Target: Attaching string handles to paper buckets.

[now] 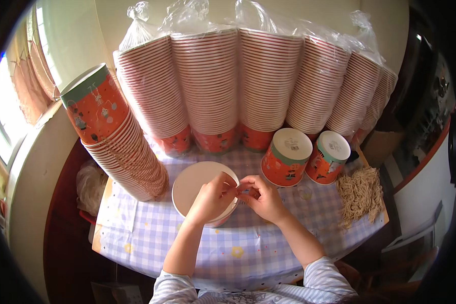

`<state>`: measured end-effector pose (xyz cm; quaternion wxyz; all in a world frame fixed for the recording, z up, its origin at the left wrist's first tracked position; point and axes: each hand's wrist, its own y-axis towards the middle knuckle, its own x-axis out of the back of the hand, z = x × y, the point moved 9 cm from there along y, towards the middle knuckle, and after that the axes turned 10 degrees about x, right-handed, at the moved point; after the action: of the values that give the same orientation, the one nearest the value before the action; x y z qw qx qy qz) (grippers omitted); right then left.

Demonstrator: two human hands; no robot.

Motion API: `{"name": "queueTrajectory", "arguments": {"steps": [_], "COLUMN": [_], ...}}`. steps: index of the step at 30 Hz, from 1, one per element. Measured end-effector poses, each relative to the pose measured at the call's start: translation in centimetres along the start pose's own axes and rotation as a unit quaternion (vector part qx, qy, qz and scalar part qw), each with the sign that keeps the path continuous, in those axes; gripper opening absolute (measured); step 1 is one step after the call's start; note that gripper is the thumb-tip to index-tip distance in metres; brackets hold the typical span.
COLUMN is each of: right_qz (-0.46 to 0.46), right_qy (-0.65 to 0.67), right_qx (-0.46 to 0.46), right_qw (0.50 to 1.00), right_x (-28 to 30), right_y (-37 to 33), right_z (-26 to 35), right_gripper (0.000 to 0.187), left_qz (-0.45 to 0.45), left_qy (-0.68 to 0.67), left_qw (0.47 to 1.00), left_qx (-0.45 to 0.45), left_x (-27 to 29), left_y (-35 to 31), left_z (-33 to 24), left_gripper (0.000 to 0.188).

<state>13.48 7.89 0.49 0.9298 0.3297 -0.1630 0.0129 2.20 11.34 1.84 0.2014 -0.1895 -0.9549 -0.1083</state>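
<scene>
An upside-down paper cup (195,185) with a white base and orange wall stands at the middle of the checked tablecloth (152,238). My left hand (213,198) rests on its right rim. My right hand (261,198) is just to the right of it, fingertips meeting those of the left hand. Together the fingers pinch something small and thin at the cup's edge; I cannot tell what it is.
Two more upside-down orange cups (287,157) (328,157) stand to the right. Several tall stacks of cups in a clear bag (258,76) line the back. Another stack (114,137) leans at left. A heap of pale strings (361,195) lies at right.
</scene>
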Motion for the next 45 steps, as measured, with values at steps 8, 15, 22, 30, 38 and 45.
{"name": "queueTrajectory", "arguments": {"steps": [8, 15, 22, 30, 38, 45], "right_qz": [0.006, -0.080, -0.082, -0.079, -0.077, -0.074], "right_qy": [-0.051, 0.174, 0.239, 0.238, 0.254, 0.275], "right_qx": [-0.018, -0.120, -0.143, -0.135, -0.135, -0.134], "right_qw": [0.999, 0.974, 0.957, 0.959, 0.955, 0.949], "right_x": [-0.2, 0.4, -0.1, 0.2, 0.0, -0.4], "right_y": [-0.1, -0.7, -0.7, -0.6, -0.7, -0.6], "right_z": [0.4, -3.8, -4.2, -3.7, -4.0, -3.7], "right_gripper": [0.025, 0.027, 0.027, 0.024, 0.024, 0.023], "left_qz": [-0.008, -0.037, -0.026, -0.097, -0.059, -0.031], "left_qy": [0.031, 0.189, 0.251, 0.297, 0.168, 0.143], "left_qw": [0.999, 0.977, 0.967, 0.949, 0.983, 0.989], "left_qx": [0.009, -0.090, -0.047, -0.040, -0.039, -0.037], "left_x": [0.4, 0.2, -1.3, 0.2, 0.1, -0.3], "left_y": [-0.3, -1.0, -0.8, -0.9, -0.5, -0.4], "left_z": [-0.1, -1.9, -1.2, -1.4, -1.0, -0.8], "left_gripper": [0.013, 0.008, 0.010, 0.008, 0.012, 0.010]}}
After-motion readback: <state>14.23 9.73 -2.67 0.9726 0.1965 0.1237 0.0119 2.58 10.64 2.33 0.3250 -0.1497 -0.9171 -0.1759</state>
